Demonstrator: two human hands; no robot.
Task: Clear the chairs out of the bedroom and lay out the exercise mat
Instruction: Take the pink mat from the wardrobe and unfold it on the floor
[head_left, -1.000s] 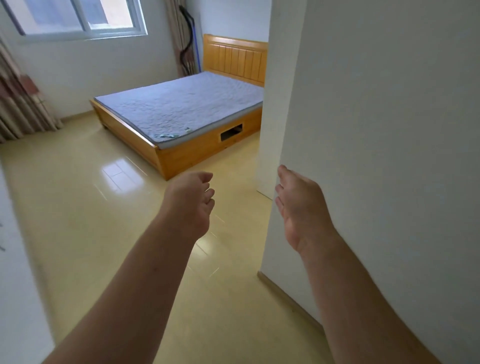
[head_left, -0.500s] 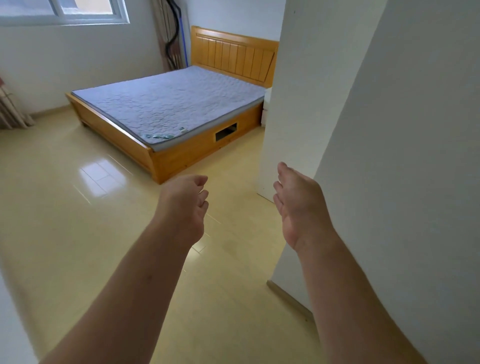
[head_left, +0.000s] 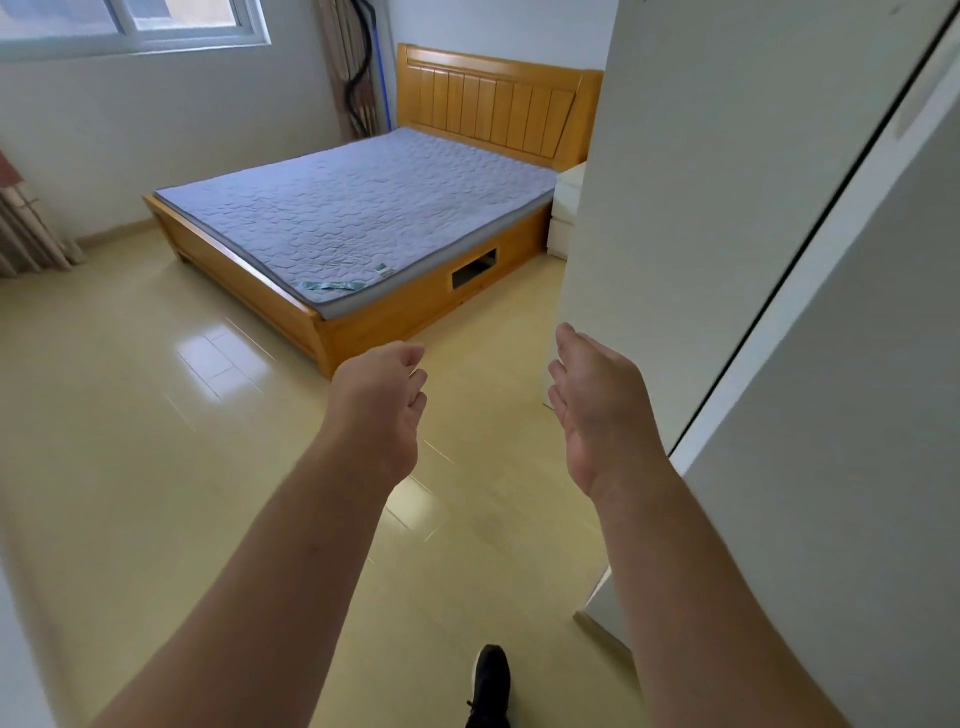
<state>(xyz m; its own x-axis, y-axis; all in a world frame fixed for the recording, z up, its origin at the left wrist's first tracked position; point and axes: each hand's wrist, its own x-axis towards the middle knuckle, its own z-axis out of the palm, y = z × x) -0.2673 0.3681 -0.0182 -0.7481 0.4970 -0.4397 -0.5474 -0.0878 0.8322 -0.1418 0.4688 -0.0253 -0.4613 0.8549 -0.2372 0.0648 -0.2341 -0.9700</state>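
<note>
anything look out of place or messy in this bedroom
Little stands out. A crumpled teal strip lies loose on the near corner of the bare mattress, and a black hose dangles by the curtain. No spills or damage show on the floor.

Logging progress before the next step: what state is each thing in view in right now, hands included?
left hand: held out, fingers loosely curled, holding nothing
right hand: held out, fingers nearly straight, holding nothing
mattress: bare, lying flat on the bed frame
bed frame: standing on the floor, side slot open
curtain: gathered to one side of the window
shoe: on the person's foot, planted on the floor
</note>
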